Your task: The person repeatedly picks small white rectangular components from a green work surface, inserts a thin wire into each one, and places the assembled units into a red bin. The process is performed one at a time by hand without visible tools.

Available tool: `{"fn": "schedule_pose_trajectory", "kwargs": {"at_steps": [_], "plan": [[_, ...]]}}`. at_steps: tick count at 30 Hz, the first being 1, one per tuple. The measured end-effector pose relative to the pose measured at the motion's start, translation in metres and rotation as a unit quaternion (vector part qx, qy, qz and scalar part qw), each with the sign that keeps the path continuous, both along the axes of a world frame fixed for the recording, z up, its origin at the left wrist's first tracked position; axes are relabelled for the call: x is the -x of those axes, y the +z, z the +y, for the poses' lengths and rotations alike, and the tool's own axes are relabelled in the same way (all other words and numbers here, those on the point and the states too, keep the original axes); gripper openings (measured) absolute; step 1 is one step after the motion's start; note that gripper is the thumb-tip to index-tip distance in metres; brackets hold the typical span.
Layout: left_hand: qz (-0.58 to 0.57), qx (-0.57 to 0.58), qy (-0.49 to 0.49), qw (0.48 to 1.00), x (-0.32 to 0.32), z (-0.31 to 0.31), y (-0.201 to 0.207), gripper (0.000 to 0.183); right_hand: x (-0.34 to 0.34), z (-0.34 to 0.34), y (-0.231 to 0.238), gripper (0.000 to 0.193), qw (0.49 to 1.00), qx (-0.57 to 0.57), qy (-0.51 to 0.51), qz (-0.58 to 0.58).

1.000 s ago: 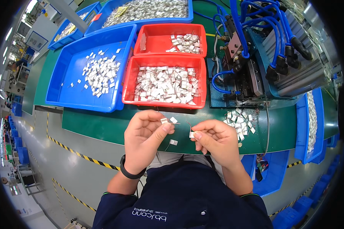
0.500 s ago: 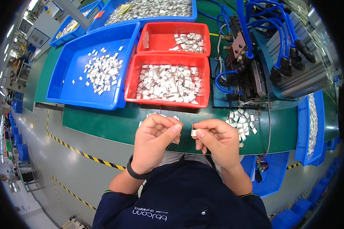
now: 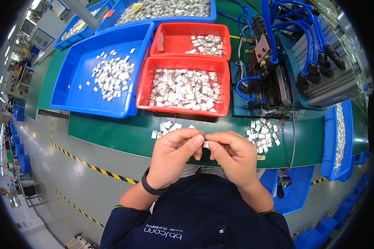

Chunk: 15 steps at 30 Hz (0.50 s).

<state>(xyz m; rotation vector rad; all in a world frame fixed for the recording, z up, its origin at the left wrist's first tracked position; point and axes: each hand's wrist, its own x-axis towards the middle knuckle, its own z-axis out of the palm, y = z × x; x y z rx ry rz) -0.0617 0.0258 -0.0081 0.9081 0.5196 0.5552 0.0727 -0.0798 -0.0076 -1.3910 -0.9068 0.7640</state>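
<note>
Close to my body, over the green bench's near edge, my two hands meet around one small white connector (image 3: 206, 144) with a thin wire. My right hand (image 3: 233, 155) pinches the white body between thumb and fingers. From the other side, my left hand (image 3: 176, 151) is closed on the connector's thin wire; the fingertips cover most of it. Beyond my left hand lies a small group of loose white connectors (image 3: 167, 127). A second loose pile of white connectors (image 3: 262, 135) lies to the right of my right hand.
Ahead stand a near red bin (image 3: 183, 110) and a far red bin (image 3: 174, 50), both holding white pieces. A blue tray (image 3: 77, 74) is at the left. A machine (image 3: 278, 83) with blue air hoses occupies the right; beyond it sits another blue tray (image 3: 330, 145).
My hands have come together, and the left fingers have closed on the wire that stood up from the connector. More of the loose group beyond my left hand now shows.
</note>
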Motion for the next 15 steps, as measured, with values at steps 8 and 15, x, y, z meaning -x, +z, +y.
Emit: {"fn": "schedule_pose_trajectory", "kwargs": {"at_steps": [8, 15], "plan": [[-0.001, -0.038, -0.008, 0.999, 0.0, 0.001, 0.0, 0.012, 0.002, 0.001, 0.013, 0.026, 0.964, -0.063, -0.026, -0.256], [0.005, -0.128, 0.011, 0.992, 0.002, 0.0, 0.0, 0.012, 0.004, 0.0, 0.01, 0.034, 0.924, -0.097, -0.041, -0.369]]}}
